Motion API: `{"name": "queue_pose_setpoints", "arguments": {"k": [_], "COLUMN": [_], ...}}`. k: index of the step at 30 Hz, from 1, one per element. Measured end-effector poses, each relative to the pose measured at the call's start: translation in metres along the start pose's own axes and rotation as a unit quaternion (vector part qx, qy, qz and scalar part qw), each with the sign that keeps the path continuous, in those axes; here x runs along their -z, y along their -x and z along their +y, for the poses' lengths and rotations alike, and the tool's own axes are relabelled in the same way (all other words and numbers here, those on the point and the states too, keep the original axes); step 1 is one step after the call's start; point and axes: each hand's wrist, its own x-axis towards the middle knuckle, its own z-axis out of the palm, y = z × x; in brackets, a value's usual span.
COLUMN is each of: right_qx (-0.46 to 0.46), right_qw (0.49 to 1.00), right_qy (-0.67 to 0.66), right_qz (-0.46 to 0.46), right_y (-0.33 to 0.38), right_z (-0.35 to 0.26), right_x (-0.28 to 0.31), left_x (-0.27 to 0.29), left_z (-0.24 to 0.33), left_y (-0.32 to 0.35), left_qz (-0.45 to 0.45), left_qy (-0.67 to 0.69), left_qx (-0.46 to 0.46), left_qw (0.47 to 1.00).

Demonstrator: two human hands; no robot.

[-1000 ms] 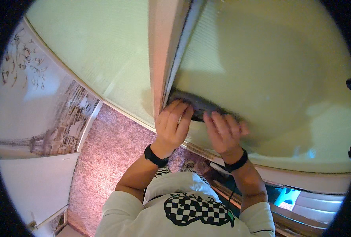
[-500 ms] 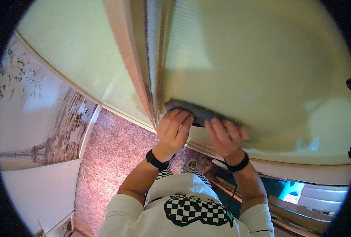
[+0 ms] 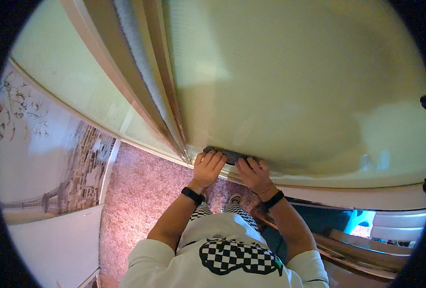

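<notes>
A dark grey folded cloth [image 3: 231, 156] lies against a large glossy yellow-green panel [image 3: 275, 101], close to the panel's near edge. My left hand [image 3: 209, 169] grips the cloth's left part with its fingers curled over it. To the right, my right hand [image 3: 255, 176] presses on the cloth's other end with bent fingers. Both hands are side by side, a small gap between them. Part of the cloth is hidden under my fingers. Each wrist wears a black band.
Left of the panel runs a tan upright frame [image 3: 170, 96] with a fuzzy grey strip [image 3: 148, 79]. Pinkish shaggy carpet [image 3: 134, 192] covers the floor. A panel printed with a bridge and city [image 3: 45, 168] stands at left. Wooden furniture [image 3: 352, 254] and a white padded item [image 3: 399, 225] are lower right.
Both hands have drawn the cloth down towards me, nearer the panel's edge, and now sit closer together. The view has shifted, so the frame appears further left.
</notes>
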Motion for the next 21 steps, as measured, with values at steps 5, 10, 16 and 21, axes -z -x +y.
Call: {"name": "queue_pose_setpoints", "arguments": {"k": [5, 10, 16, 21], "right_qx": [-0.051, -0.119, -0.058, -0.076], "right_qw": [0.993, 0.973, 0.993, 0.985], "right_qy": [0.036, 0.033, 0.035, 0.032], "right_qz": [0.102, 0.192, 0.095, 0.151], "right_y": [-0.061, -0.089, -0.049, -0.078], "right_z": [0.032, 0.04, 0.017, 0.029], "right_x": [0.092, 0.118, 0.07, 0.095], "left_x": [0.064, 0.095, 0.062, 0.088], "left_z": [0.016, 0.018, 0.01, 0.003], "left_y": [-0.08, -0.129, -0.066, -0.104], "left_qz": [0.138, 0.224, 0.086, 0.162], "left_qy": [-0.021, -0.019, 0.007, -0.015], "left_qx": [0.014, -0.011, -0.029, -0.068], "left_qw": [0.99, 0.974, 0.996, 0.984]}}
